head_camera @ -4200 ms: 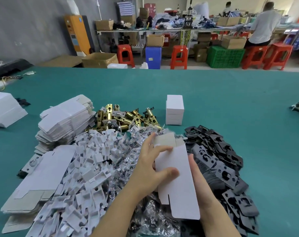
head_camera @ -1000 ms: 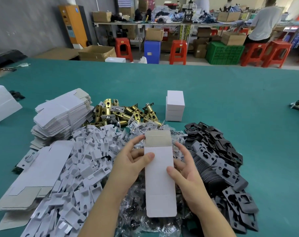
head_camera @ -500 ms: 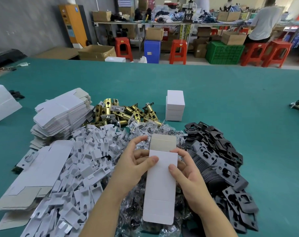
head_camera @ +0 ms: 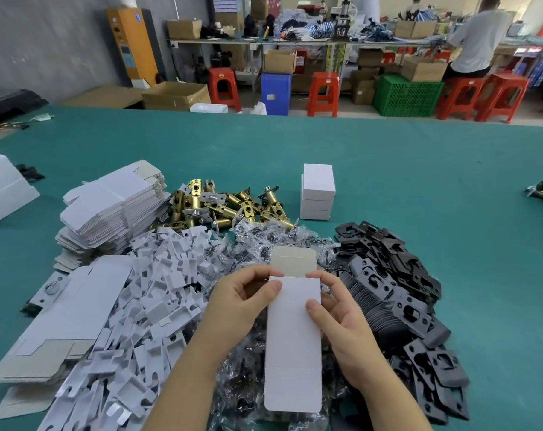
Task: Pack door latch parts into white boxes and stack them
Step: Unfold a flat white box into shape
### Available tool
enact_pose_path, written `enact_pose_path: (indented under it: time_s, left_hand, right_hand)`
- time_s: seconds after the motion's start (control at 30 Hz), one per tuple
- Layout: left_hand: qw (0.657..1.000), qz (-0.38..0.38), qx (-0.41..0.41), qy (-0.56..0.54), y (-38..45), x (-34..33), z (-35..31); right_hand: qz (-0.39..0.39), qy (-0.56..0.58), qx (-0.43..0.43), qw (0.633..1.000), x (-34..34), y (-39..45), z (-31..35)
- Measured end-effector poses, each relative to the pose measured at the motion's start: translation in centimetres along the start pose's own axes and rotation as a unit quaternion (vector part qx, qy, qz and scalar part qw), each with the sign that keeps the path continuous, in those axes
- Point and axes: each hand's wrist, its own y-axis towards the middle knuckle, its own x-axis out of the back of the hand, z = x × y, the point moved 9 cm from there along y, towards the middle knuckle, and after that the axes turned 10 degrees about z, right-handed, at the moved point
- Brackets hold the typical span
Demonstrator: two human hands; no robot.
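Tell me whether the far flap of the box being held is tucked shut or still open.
Open. The white box, gripped by the left hand and right hand, has its top flap standing straight out, grey inside showing.

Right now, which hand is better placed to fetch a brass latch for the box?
Probably the left hand. The brass latches lie far-left of the white box, on its side. The right hand would have to cross over the box, so it should rather hold it.

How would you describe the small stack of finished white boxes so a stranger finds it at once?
On the green table, look beyond the pile of brass latches. Just right of it stands the stack of white boxes, closed and upright, unlike the flat unfolded cartons on the left.
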Motion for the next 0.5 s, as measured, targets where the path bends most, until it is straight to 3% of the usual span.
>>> enact_pose_path:
  time_s: [0.5]
  left_hand:
    - [1.000, 0.006, 0.006, -0.029, 0.03, -0.27, 0.19]
  right_hand:
    - [-0.033, 0.013, -0.016, 0.999, 0.84, 0.19, -0.71]
